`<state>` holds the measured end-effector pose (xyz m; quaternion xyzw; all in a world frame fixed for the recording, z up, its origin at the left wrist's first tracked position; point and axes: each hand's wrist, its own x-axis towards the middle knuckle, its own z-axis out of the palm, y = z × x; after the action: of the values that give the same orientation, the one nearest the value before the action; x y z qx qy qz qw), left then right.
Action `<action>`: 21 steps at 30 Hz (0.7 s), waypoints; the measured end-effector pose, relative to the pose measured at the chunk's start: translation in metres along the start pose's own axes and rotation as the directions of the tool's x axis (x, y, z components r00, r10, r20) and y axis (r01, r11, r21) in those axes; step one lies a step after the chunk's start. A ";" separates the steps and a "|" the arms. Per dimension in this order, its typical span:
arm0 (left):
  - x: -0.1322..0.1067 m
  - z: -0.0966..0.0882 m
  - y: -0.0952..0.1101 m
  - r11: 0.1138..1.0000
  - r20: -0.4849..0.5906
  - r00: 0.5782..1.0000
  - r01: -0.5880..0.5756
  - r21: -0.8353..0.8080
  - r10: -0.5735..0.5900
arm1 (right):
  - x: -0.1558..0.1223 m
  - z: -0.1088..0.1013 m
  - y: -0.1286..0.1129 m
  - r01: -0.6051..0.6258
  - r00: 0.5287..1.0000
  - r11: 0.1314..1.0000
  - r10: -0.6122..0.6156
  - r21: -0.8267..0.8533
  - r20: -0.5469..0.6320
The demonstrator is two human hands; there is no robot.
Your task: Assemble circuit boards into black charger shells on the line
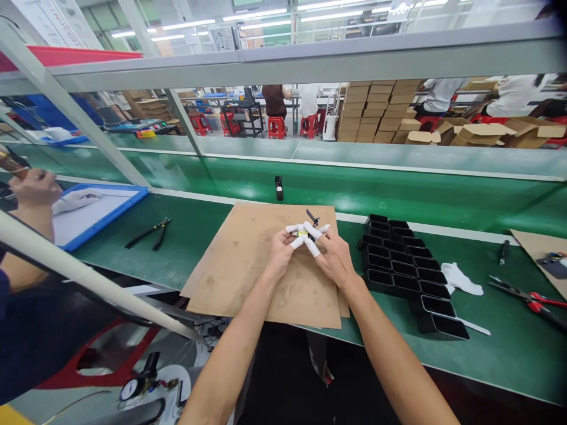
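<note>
My left hand (280, 251) and my right hand (334, 255) meet above a brown cardboard sheet (248, 277) on the green bench. White finger cots cover the fingertips of both. Together the fingers pinch a small part (305, 232) with a yellowish spot and a black piece sticking up from it. What the part is I cannot make out. Both hands are closed on it.
Black open-topped trays (407, 271) lie right of the cardboard, with a white cloth (460, 278) and red-handled pliers (531, 301) beyond. Black pliers (150, 233) and a blue-rimmed tray (95, 212) sit left, by another person's gloved hand (73, 200). A small black object (279, 188) stands behind.
</note>
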<state>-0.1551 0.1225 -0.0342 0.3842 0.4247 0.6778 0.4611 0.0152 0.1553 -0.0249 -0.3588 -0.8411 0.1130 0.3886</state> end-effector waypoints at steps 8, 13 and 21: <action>-0.001 0.005 0.002 1.000 -0.022 1.000 -0.017 0.013 0.017 | -0.002 0.005 0.000 0.022 0.998 0.999 -0.019 -0.045 0.064; -0.002 0.004 -0.001 1.000 -0.034 0.999 -0.008 0.024 0.009 | -0.004 0.009 0.003 -0.017 0.999 1.000 0.018 -0.024 0.044; -0.003 0.010 0.003 0.994 -0.078 0.993 -0.086 0.067 0.091 | -0.008 0.017 0.000 -0.204 0.976 0.899 0.219 0.388 0.005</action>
<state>-0.1465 0.1215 -0.0285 0.3896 0.4469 0.6986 0.4005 0.0057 0.1510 -0.0410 -0.3663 -0.7507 0.3110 0.4534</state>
